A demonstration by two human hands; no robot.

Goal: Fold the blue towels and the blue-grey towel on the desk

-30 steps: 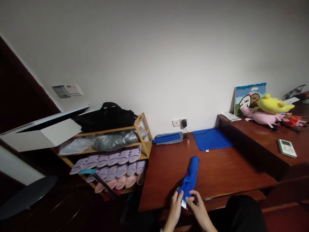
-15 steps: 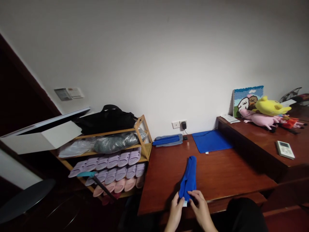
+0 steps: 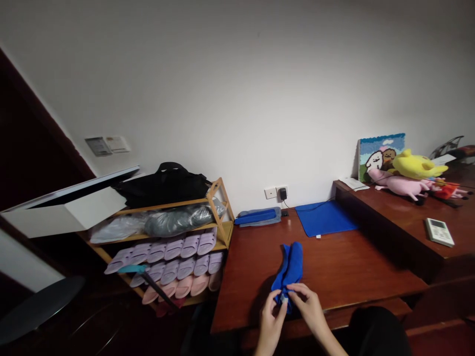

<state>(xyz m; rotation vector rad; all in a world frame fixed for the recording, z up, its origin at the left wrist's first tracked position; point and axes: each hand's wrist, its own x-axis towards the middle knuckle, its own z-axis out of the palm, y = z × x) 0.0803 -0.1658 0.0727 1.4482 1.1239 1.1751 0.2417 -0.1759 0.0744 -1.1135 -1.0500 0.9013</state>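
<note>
A folded blue cloth [image 3: 293,264] lies lengthwise on the brown table, its near end gathered between my two hands. My left hand [image 3: 271,312] pinches that end from the left, close to a small white tag [image 3: 284,298]. From the right, my right hand [image 3: 306,304] grips the same end with thumb and fingertips. Farther back, a second blue cloth [image 3: 326,218] is spread flat against the wall side. To its left rest folded blue and grey cloths [image 3: 258,216] in a low stack.
Left of the table [image 3: 245,282] stands a wooden rack [image 3: 220,222] with several pairs of slippers [image 3: 170,247] and a black bag [image 3: 166,185] on top. A raised surface at right carries plush toys [image 3: 403,183] and a white remote-like device [image 3: 440,232]. A plug [image 3: 283,193] sits in the wall.
The cloth's near end has become bunched between my fingers, and its far end now shows two separated parts. My hands stay at nearly the same place.
</note>
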